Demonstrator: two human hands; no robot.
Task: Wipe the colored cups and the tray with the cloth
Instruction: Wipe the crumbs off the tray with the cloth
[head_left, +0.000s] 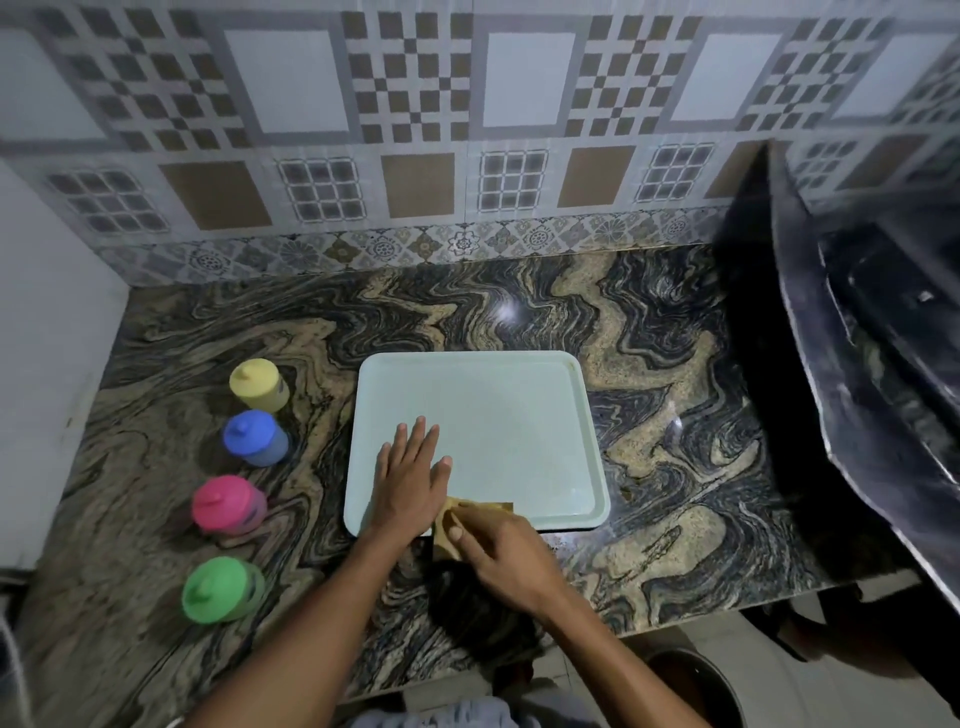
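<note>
Pressing flat on the pale tray (498, 405), the left hand (413, 483) lies with fingers straight and spread over the near-left part. The right hand (501, 553) pinches the yellow-brown cloth (491, 510) at the tray's near rim, thumb on top, just beside the left wrist. Over on the left of the marbled tabletop (649, 415), apart from both hands, the cups stand in a column: yellow cup (258, 385) farthest, blue cup (255, 438), pink cup (228, 505), green cup (222, 590) nearest.

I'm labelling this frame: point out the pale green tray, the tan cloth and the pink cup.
pale green rectangular tray (493, 415), head view, bare floor.
tan folded cloth (485, 508), head view, far edge.
pink lidded cup (223, 504), head view, lid.
</note>
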